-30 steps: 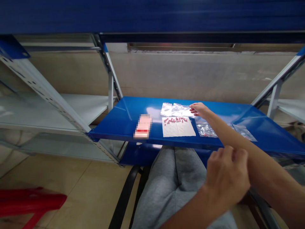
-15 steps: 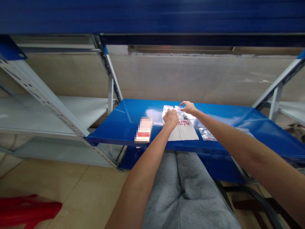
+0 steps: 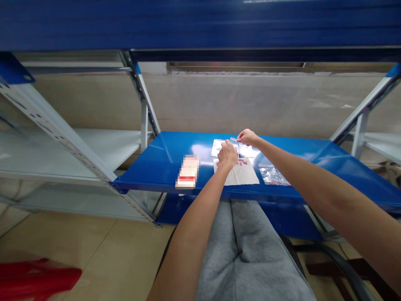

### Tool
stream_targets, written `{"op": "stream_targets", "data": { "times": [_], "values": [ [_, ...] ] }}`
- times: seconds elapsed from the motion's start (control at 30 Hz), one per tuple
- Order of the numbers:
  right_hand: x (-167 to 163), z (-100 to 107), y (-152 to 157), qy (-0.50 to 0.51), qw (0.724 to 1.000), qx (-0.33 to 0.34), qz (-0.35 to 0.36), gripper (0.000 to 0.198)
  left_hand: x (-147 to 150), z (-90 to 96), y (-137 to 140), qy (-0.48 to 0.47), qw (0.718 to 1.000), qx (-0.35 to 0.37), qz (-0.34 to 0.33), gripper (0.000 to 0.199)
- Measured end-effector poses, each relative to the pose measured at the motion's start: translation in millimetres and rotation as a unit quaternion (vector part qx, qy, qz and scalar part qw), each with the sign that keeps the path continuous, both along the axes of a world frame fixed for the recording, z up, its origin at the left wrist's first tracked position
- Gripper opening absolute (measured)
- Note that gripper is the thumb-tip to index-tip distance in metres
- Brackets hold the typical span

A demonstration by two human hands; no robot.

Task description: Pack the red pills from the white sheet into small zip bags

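With thumb and fingers together, my right hand [image 3: 247, 137] pinches the upper edge of a small clear zip bag [image 3: 234, 141]. My left hand [image 3: 227, 154] is curled just in front of that bag; its fingertips are hidden behind the hand, so what they hold cannot be made out. Beneath and in front of the left hand lies a whitish cloth or paper sheet [image 3: 241, 176] with small red pieces [image 3: 242, 161] along its far side. Another clear bag [image 3: 216, 148] lies flat to the left, and one more clear bag [image 3: 248, 151] lies under my right wrist.
A pixelated phone-like object [image 3: 187, 172] lies left on the blue shelf [image 3: 150, 167]. Right of the sheet is a clear bag with reddish contents [image 3: 272, 174]. An upper blue shelf [image 3: 200, 25] hangs overhead, with metal posts [image 3: 59, 129] at the sides.
My right hand has closed from spread fingers to a pinch on the bag's edge, lifting it slightly. My left hand has shifted a little to the right, uncovering more of the left bag.
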State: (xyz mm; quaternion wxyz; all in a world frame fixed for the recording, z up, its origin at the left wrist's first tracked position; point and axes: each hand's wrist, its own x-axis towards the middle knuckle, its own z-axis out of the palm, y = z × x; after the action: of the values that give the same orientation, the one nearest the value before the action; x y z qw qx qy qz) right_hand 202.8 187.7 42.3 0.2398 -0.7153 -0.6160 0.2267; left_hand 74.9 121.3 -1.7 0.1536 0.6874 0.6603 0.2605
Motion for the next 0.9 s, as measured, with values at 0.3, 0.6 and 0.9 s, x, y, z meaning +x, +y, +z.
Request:
{"op": "stream_targets", "data": {
  "times": [0.3, 0.6, 0.9],
  "values": [
    [13, 69, -37, 0.228, 0.972, 0.010, 0.047, 0.022, -6, 42.7, -20, -0.192, 0.961, 0.178, 0.094, 0.053],
    [-22, -5, -197, 0.425, 0.899, 0.056, 0.092, 0.032, -45, 12.2, -114, -0.509, 0.854, 0.098, 0.052, 0.040],
    [-32, -29, -235, 0.480, 0.867, -0.009, 0.133, 0.036, -79, -2.4, -141, -0.454, 0.891, -0.001, -0.023, 0.043]
  ]
}}
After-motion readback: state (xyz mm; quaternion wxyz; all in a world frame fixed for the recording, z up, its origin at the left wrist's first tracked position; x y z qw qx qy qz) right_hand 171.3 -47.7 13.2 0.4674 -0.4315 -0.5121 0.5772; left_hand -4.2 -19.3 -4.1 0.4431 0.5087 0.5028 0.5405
